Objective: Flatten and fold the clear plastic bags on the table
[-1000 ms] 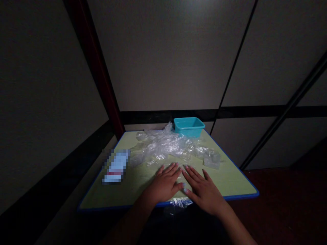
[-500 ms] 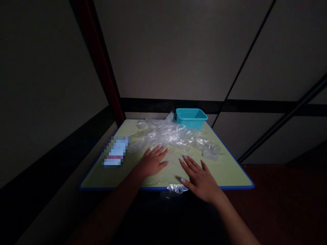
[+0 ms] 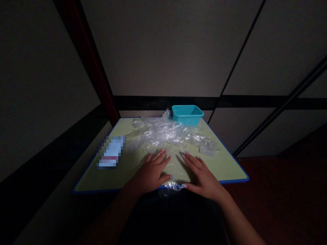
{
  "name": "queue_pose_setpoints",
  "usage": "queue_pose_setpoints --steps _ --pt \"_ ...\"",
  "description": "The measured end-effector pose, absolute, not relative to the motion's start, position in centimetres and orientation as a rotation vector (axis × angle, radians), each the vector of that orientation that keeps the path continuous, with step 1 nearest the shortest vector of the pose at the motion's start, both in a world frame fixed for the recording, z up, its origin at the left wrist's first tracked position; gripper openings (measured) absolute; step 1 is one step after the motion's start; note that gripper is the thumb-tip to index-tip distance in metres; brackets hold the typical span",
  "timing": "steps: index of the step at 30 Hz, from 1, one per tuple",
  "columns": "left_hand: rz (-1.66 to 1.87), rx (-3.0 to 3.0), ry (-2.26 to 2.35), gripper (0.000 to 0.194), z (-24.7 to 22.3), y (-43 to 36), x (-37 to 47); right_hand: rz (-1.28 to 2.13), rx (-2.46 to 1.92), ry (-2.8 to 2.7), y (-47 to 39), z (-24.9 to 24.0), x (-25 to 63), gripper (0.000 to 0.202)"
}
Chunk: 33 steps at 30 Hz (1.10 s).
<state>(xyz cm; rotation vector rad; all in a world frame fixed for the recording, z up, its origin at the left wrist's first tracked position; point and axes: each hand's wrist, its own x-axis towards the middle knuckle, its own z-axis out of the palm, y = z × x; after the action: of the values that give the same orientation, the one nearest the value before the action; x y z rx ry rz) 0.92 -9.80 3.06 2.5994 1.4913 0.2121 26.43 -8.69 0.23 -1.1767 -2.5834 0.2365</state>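
Observation:
Clear plastic bags (image 3: 166, 131) lie in a crumpled heap across the back half of a pale yellow table (image 3: 94, 180). One more transparent piece of plastic (image 3: 172, 185) lies flat before me and spills over the front edge, shiny where it bunches. My left hand (image 3: 152, 173) is palm down with fingers spread, at the left side of this flat plastic. On the other side, my right hand (image 3: 201, 177) has its fingers apart, the thumb close to the bunched plastic at the edge. Neither hand grips anything.
A turquoise plastic basin (image 3: 187, 117) stands at the back right, by the wall. At the left edge lies a blurred, light blue-white flat item (image 3: 112, 151). A small clear plastic packet (image 3: 207, 149) sits to the right. The table has a blue rim.
Both hands have drawn back slightly toward the front edge, the left one also shifting a little right against the table. The view has tilted slightly. The plastic heap looks unchanged.

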Motion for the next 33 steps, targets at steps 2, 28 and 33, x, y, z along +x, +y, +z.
queue_pose_setpoints --steps 2,28,33 --pt "0.214 2.632 1.407 0.067 2.7 -11.2 0.6 0.177 -1.119 -2.571 -9.2 0.0 27.4 0.091" --pt "0.951 2.933 1.518 0.028 -5.1 -17.2 -7.6 -0.28 -0.888 -2.416 -12.3 -4.9 30.0 0.057" --pt "1.1 2.897 1.515 0.023 -4.6 -17.0 -7.5 -0.287 -0.882 -2.397 -12.1 -4.9 30.0 0.057"
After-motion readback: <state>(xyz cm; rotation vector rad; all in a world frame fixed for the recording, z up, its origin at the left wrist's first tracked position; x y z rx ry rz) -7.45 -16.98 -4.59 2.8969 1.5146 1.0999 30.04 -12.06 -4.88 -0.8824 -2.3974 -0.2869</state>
